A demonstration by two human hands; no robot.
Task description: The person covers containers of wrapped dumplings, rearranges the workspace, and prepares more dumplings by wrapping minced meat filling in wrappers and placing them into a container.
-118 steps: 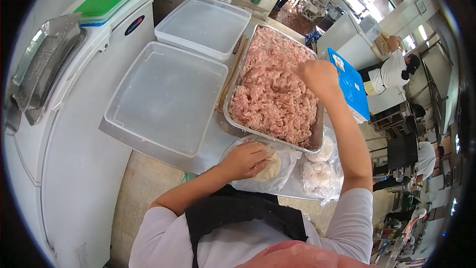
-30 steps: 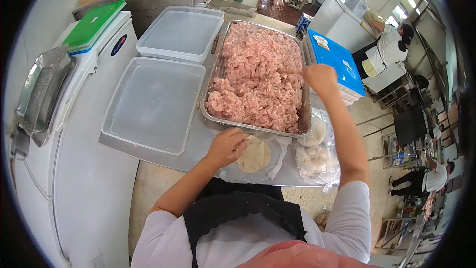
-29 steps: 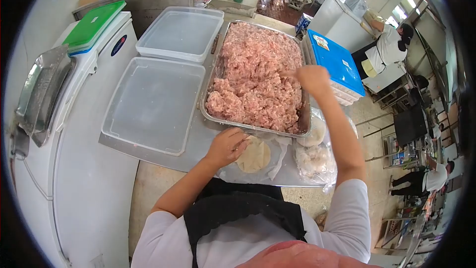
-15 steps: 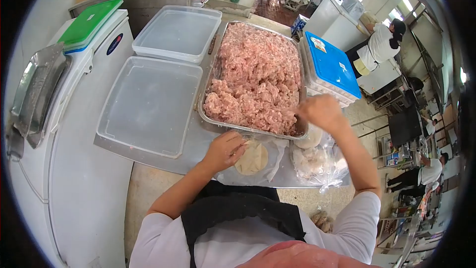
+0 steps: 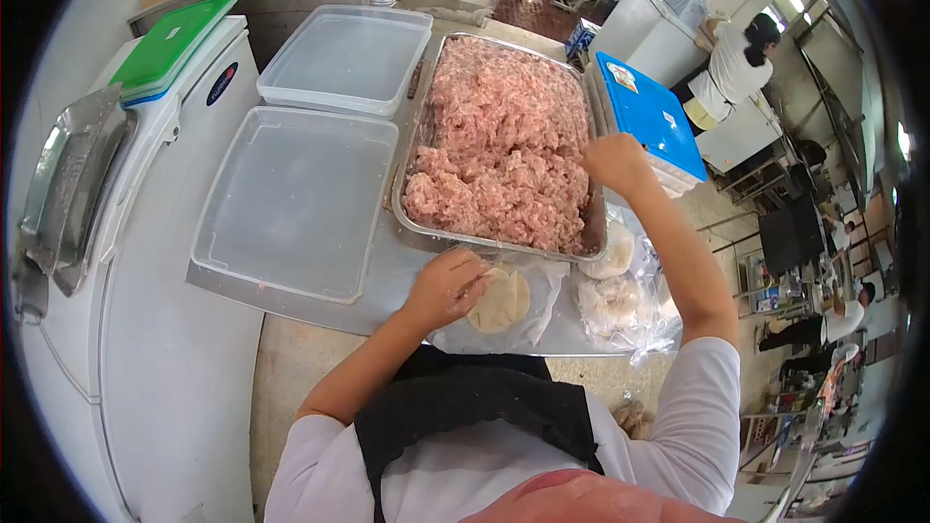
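Ground meat [image 5: 504,126] is heaped in a large metal tray [image 5: 441,230] in front of me. My right hand [image 5: 617,163] is at the tray's right side, fingers curled toward the meat; whatever they hold is hidden. Just below the tray's near edge, my left hand [image 5: 448,287] is closed, its fingers bent in beside a stack of round dough wrappers [image 5: 500,302]. What sits in those fingers, if anything, I cannot make out. The wrappers lie on a clear plastic sheet [image 5: 542,315]. Bagged wrappers [image 5: 612,300] rest to their right.
Two translucent plastic containers [image 5: 291,203] [image 5: 344,53] stand left of the tray. A blue-lidded box [image 5: 651,121] is close on its right. White freezers [image 5: 174,261] line my left. A co-worker [image 5: 733,73] stands at the back right.
My right hand has moved up along the tray's right edge, away from the bagged wrappers. My left hand has shifted slightly, its fingers more curled. The co-worker's posture has changed.
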